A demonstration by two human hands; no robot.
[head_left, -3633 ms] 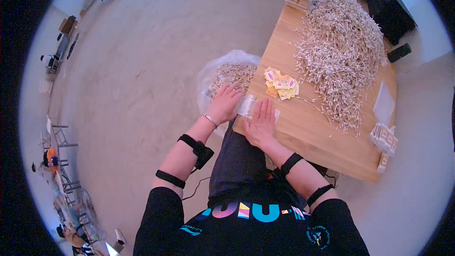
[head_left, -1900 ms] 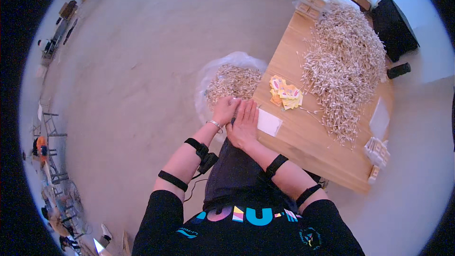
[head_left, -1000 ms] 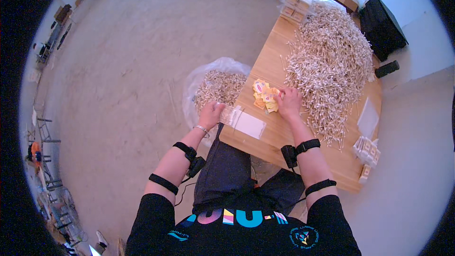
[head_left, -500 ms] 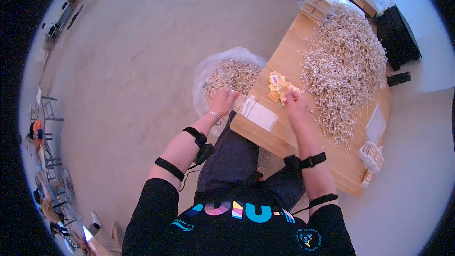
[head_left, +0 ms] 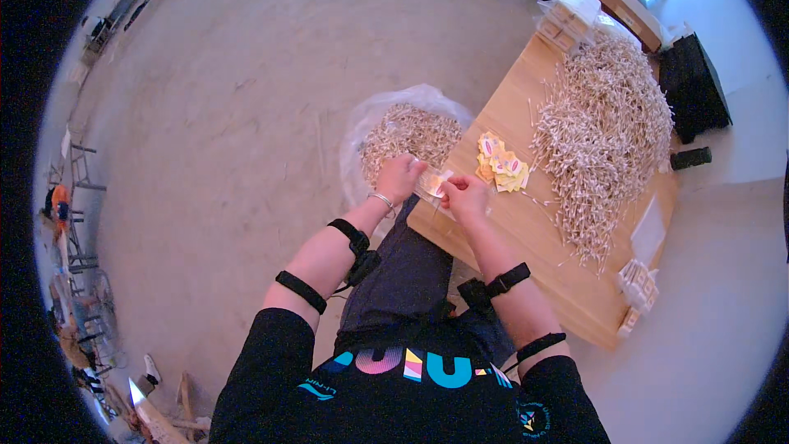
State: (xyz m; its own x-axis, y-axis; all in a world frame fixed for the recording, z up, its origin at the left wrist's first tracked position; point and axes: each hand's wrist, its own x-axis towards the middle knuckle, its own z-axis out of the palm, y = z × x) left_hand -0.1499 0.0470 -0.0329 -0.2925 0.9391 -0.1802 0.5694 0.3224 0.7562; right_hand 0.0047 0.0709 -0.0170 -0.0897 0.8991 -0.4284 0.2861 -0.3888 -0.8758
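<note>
My left hand (head_left: 399, 178) is closed on one end of a small clear plastic bag (head_left: 426, 184) at the table's near left corner. Cotton swabs seemed to show in that bag earlier; now its contents are hard to make out. At the bag's other end, the fingers of my right hand (head_left: 466, 196) pinch a small yellow-and-white card (head_left: 439, 182) against the plastic. Whether the card is inside the bag or on top I cannot tell. Just beyond my right hand lies a loose pile of yellow-and-white cards (head_left: 511, 173).
A large heap of cotton swabs (head_left: 604, 131) covers the right side of the wooden table (head_left: 514, 107). More swabs fill a clear plastic sack (head_left: 357, 127) on the floor. Wrapped boxes (head_left: 567, 16) stand at the far end, small packs (head_left: 637, 284) at the near right.
My right hand has moved left from the card pile to the bag, bringing a card with it. My left hand has kept hold of the bag.
</note>
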